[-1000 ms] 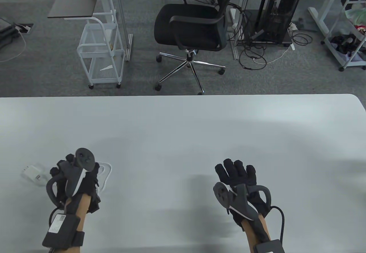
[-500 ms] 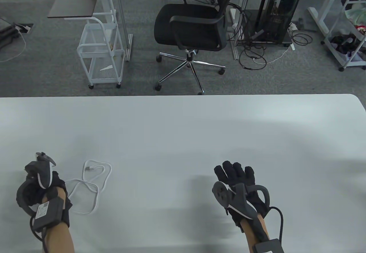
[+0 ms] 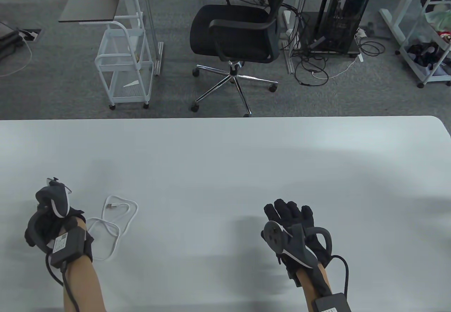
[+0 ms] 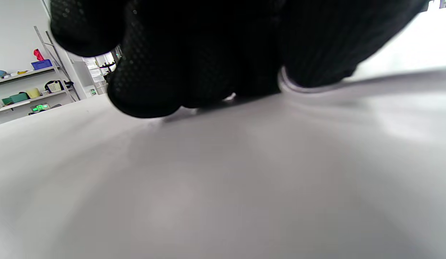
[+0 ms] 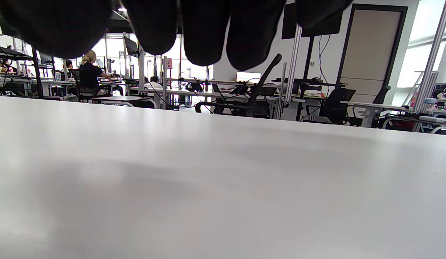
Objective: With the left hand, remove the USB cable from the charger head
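Two hands: both gloved in black, each with a tracker strapped on its back, over a white table (image 3: 225, 157).
Left hand (image 3: 47, 227): near the table's left edge, turned so the wrist box faces up; in the left wrist view the fingers (image 4: 151, 82) are curled down and pressed against the table top.
Left hand grip: fingers are closed over something small and pale, only a sliver of which shows under them; what it is I cannot tell for sure.
Charger head: not visible in any view; it may be under the left hand, but the pictures do not show it.
Cable (image 3: 112, 225): white, lying in loose loops on the table just right of the left hand; a strand (image 4: 309, 86) runs out from under the curled fingers.
Cable plug (image 3: 112, 206): silver end lies free on the table at the top of the loops, apart from the left hand.
Right hand (image 3: 294, 231): open, fingers stretched forward and slightly spread, palm down, holding nothing.
Right fingertips (image 5: 205, 36): hang just above the bare table in the right wrist view.
Right forearm: comes in from the bottom edge, pointing up and slightly left.
Beyond the table: black office chair (image 3: 236, 33) and white cart (image 3: 123, 61) on grey carpet.
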`<action>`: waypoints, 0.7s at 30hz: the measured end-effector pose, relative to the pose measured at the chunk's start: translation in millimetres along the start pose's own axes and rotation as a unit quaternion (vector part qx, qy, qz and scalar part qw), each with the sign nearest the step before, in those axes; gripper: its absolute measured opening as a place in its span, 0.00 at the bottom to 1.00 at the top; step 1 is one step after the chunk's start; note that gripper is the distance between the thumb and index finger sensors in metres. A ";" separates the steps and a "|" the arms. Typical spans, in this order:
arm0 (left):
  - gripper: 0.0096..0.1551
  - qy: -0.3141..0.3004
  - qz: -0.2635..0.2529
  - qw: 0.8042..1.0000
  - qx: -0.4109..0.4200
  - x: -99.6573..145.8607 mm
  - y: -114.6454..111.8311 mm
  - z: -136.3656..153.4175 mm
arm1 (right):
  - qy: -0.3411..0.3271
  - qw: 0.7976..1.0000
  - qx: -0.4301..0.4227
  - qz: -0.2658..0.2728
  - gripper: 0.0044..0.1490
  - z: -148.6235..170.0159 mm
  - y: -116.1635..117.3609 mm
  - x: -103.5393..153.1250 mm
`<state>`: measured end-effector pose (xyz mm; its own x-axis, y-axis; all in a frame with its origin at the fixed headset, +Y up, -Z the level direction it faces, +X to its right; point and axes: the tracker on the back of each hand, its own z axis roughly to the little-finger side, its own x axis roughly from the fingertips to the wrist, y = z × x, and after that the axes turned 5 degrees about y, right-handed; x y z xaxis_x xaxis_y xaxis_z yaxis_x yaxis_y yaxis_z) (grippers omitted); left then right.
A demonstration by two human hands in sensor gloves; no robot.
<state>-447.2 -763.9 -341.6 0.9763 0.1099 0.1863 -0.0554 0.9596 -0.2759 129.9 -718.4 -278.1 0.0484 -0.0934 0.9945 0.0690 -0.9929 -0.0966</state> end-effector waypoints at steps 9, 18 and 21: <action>0.20 -0.123 -0.069 0.980 0.141 33.8 42.4 0.9 | -0.001 1.000 0.000 -0.011 0.45 0.7 -1.1 -0.7; 0.19 -0.362 -0.079 0.869 0.327 138.3 111.7 32.5 | -0.008 1.000 0.002 -0.017 0.45 1.0 -0.2 0.7; 0.19 -0.429 -0.088 0.825 0.357 182.2 119.8 43.6 | -0.010 1.000 0.002 -0.019 0.45 1.1 -0.8 1.3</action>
<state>-285.1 -617.6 -299.6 0.4922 -0.1993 0.8473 -0.3362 0.8544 0.3963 131.0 -717.6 -276.8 0.0650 -0.0541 0.9964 0.0752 -0.9954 -0.0590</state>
